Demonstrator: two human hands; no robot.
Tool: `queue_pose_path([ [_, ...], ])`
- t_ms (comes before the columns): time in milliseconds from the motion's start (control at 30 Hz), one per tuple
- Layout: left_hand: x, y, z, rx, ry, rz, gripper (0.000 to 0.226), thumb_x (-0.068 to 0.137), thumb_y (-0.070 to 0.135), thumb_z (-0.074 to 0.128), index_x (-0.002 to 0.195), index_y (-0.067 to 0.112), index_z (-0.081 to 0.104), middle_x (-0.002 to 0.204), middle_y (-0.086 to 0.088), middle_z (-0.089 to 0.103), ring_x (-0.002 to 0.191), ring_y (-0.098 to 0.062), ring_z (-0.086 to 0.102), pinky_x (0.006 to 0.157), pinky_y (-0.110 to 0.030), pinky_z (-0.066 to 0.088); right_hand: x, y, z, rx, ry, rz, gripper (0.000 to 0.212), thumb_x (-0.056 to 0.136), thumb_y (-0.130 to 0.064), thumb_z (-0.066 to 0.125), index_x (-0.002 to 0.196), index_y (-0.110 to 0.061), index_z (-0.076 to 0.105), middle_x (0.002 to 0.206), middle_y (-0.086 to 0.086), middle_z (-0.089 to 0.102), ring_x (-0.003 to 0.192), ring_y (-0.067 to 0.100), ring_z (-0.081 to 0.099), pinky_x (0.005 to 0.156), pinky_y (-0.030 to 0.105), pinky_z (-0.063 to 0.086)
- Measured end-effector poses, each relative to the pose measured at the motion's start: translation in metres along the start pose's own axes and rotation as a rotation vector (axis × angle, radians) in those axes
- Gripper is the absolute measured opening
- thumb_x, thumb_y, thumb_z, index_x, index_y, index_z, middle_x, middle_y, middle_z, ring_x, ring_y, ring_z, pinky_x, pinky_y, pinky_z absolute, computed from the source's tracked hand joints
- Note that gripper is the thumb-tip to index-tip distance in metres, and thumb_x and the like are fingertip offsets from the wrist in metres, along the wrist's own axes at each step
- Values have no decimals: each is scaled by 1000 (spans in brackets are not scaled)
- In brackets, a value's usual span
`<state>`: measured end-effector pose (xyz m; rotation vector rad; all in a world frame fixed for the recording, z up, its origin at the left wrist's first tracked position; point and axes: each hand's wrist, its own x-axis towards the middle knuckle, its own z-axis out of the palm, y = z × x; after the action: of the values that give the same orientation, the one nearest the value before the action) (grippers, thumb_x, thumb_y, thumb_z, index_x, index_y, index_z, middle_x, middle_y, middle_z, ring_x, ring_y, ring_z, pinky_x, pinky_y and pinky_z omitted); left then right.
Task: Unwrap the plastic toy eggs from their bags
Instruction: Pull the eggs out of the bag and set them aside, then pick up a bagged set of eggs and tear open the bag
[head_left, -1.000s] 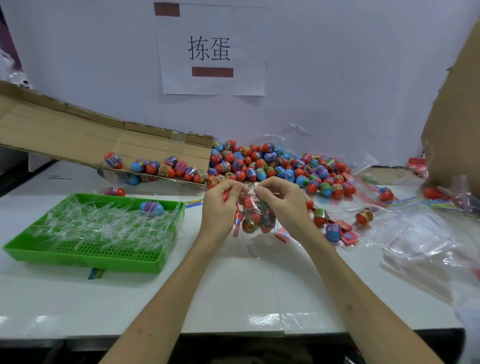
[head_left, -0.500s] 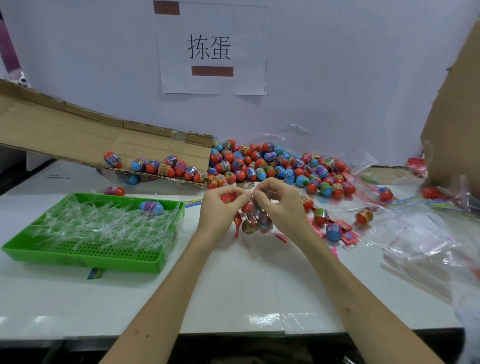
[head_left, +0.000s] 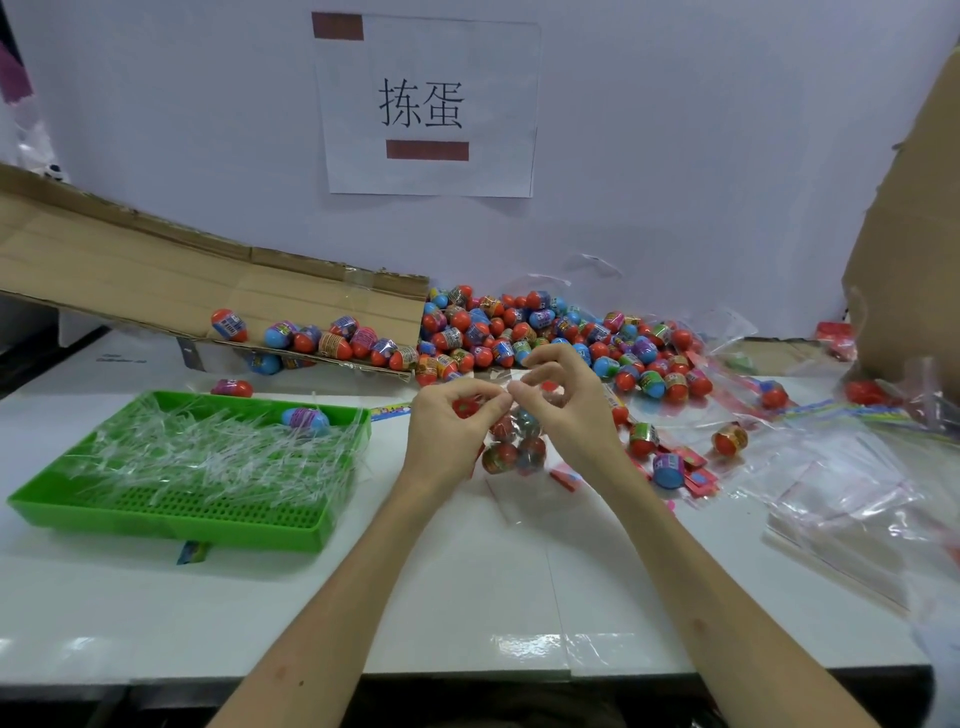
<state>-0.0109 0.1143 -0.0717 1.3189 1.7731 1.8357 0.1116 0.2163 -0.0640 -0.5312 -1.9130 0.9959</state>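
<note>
A clear plastic bag of toy eggs (head_left: 514, 449) hangs above the middle of the white table (head_left: 467, 587). My left hand (head_left: 449, 434) pinches the bag's top edge from the left. My right hand (head_left: 563, 402) pinches the same edge from the right, fingertips almost touching the left hand's. Several red and blue eggs show through the plastic below my fingers. A big pile of loose eggs (head_left: 545, 332) lies behind my hands against the wall.
A green tray (head_left: 171, 514) full of clear plastic strips, with one blue egg (head_left: 305, 420), sits at the left. Behind it a flattened cardboard flap (head_left: 156, 280) holds a row of eggs. Empty clear bags (head_left: 852, 499) lie at the right beside a cardboard box (head_left: 914, 249).
Both hands have come closer together at the bag's top and risen slightly; the bag with its eggs has bunched up beneath them.
</note>
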Motion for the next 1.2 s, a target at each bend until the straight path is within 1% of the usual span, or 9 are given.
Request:
queue_pose_path([
  [133, 1, -2, 1, 20, -2, -3, 5, 91, 11, 76, 93, 9, 81, 79, -1, 75, 77, -18, 72, 74, -31, 59, -1, 2, 3, -118, -22, -130, 4, 94, -11, 71, 95, -13, 73, 85, -15, 70, 83, 11, 68, 68, 28, 58],
  [233, 2, -3, 1, 22, -5, 2, 6, 91, 12, 76, 94, 10, 80, 80, 0, 75, 78, -20, 72, 77, -37, 60, -1, 5, 2, -185, -43, -146, 6, 95, -13, 70, 96, -17, 74, 87, -17, 71, 85, 7, 68, 71, 21, 56],
  [400, 1, -4, 1, 47, -21, 22, 5, 91, 13, 76, 92, 13, 81, 78, 5, 75, 76, -12, 71, 73, -28, 58, -3, 3, 2, -200, 4, -180, 12, 93, -10, 71, 97, -21, 70, 91, -16, 70, 89, 5, 67, 70, 20, 55],
  [500, 1, -3, 0, 46, -16, 25, 4, 90, 12, 77, 91, 13, 81, 76, 5, 74, 73, -10, 70, 70, -22, 55, -2, 2, 1, -271, -9, -266, 12, 92, -5, 71, 97, -15, 73, 93, -10, 69, 90, 1, 64, 73, 18, 53],
  [600, 1, -3, -1, 53, -8, 33, 4, 90, 13, 77, 91, 13, 81, 77, 3, 75, 74, -12, 70, 71, -24, 56, -1, 3, 0, -315, -39, -302, 12, 92, -3, 71, 99, -12, 75, 93, -8, 67, 88, 0, 62, 73, 13, 49],
  [767, 0, -5, 0, 110, 23, 52, 4, 90, 16, 78, 90, 14, 81, 78, 4, 74, 76, -12, 70, 71, -25, 56, 2, 6, -4, -344, -83, -295, 11, 93, -4, 70, 98, -12, 76, 92, -6, 66, 84, 4, 61, 72, 16, 50],
  [867, 1, -6, 1, 152, 62, 78, 3, 90, 19, 78, 87, 17, 80, 76, 7, 73, 74, -10, 68, 69, -23, 54, 4, 8, -5, -351, -118, -272, 12, 94, -5, 68, 99, -13, 76, 92, -7, 65, 84, 7, 62, 71, 17, 52],
  [1000, 1, -7, 1, 195, 102, 124, 4, 88, 21, 80, 86, 17, 80, 74, 10, 72, 73, -8, 68, 70, -24, 56, 5, 9, -6, -372, -132, -290, 11, 93, -6, 69, 97, -15, 74, 90, -11, 64, 83, 3, 62, 70, 13, 51],
  [1200, 0, -8, 1, 200, 107, 193, 7, 87, 20, 81, 94, 17, 80, 81, 12, 74, 79, -5, 70, 74, -18, 55, 3, 10, -5, -450, -123, -364, 9, 93, -4, 65, 92, -12, 69, 89, -7, 63, 78, 8, 58, 66, 24, 51],
])
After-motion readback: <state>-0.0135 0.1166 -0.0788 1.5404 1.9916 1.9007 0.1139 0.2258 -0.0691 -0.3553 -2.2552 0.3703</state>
